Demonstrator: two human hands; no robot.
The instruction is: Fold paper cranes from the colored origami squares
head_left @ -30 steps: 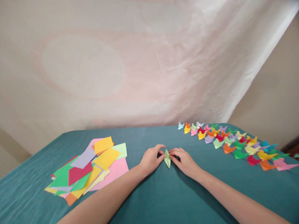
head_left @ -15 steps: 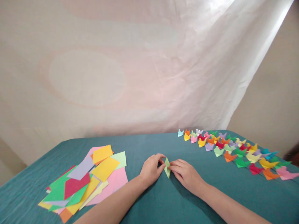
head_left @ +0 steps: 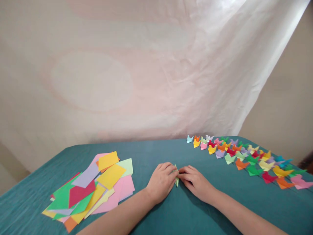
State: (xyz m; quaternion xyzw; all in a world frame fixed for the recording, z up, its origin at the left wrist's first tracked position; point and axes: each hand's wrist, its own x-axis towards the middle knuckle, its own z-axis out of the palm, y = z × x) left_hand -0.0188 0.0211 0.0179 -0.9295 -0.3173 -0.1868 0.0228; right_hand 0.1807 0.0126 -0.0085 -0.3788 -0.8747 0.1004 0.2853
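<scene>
A small folded piece of light green paper (head_left: 177, 182) lies on the teal tablecloth, its long points toward and away from me. My left hand (head_left: 163, 181) covers its left side, with the fingers closed and pressed down on it. From the other side, my right hand (head_left: 195, 181) pinches the right edge of the same paper with thumb and fingertips. Only the upper tip and lower end of the paper show between the hands.
To the left lies a loose pile of coloured paper sheets (head_left: 111, 176). At the right, several rows of folded paper birds (head_left: 242, 165) stand along the teal-covered table (head_left: 156, 151). A pale cloth (head_left: 146, 81) hangs behind the table.
My left hand has shifted right over the folded paper and now hides most of its left half. The right hand stays at the paper's right edge.
</scene>
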